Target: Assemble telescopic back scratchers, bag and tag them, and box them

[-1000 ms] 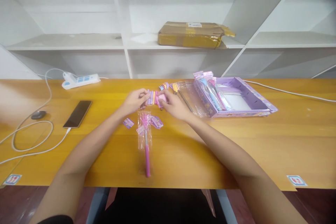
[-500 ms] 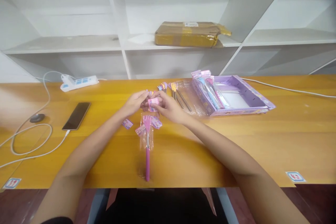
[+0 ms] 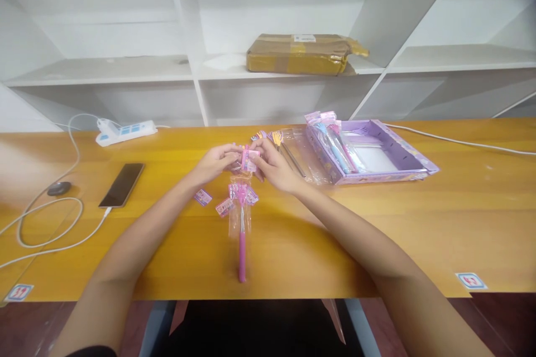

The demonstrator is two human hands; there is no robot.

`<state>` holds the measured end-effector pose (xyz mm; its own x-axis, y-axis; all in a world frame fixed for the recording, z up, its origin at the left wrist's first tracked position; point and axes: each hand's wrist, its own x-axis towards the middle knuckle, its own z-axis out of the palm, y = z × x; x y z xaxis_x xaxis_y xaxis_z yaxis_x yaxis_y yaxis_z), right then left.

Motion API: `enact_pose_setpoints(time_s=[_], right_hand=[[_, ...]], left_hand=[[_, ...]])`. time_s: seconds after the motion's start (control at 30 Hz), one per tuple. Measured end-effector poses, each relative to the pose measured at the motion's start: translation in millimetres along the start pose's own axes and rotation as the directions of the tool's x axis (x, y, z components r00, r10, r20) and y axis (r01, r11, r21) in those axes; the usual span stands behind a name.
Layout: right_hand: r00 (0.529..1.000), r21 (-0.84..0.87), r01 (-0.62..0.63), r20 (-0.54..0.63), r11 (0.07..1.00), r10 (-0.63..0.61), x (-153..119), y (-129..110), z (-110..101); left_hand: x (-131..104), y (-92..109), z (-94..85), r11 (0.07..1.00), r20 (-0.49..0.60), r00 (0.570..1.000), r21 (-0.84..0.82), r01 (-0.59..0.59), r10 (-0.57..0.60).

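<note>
Pinching the pink card (image 3: 250, 160), the right hand (image 3: 273, 165) holds it beyond the pink scratcher (image 3: 242, 240), which lies in its clear sleeve (image 3: 234, 226) on the table (image 3: 310, 268); the left hand (image 3: 218, 164) is curled beside the card, but I cannot tell its grip. The thin sleeve may tear if pulled unevenly, and a loose pinch could drop the card.

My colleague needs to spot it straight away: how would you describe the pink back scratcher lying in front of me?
On the wooden table, look on the near side of the left hand and right hand. There lies the bagged pink back scratcher, handle toward the table's front edge. Unlike the bagged pink one in the purple tray, it lies outside that tray.
</note>
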<state>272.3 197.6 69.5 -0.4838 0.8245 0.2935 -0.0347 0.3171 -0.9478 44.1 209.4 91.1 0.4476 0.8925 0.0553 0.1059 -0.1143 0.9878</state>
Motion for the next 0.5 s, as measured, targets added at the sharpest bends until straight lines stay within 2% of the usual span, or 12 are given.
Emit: enact_pose_setpoints(time_s=[0.17, 0.3, 0.5], right_hand=[[0.999, -0.008, 0.047, 0.001, 0.999, -0.047, -0.4, -1.8, -1.6], [0.994, -0.106, 0.078, -0.067, 0.991, -0.086, 0.5, 0.6, -3.0], [0.981, -0.152, 0.074, -0.165, 0.986, -0.099, 1.0, 3.7, -5.1]], left_hand=[[-0.2, 2.0, 0.9, 1.000, -0.009, 1.000, 0.003, 0.004, -0.004], [-0.7, 4.6, 1.0, 1.000, -0.007, 1.000, 0.012, 0.006, -0.006], [-3.6, 9.3, 3.1, 0.999, -0.012, 0.999, -0.032, 0.034, -0.034]])
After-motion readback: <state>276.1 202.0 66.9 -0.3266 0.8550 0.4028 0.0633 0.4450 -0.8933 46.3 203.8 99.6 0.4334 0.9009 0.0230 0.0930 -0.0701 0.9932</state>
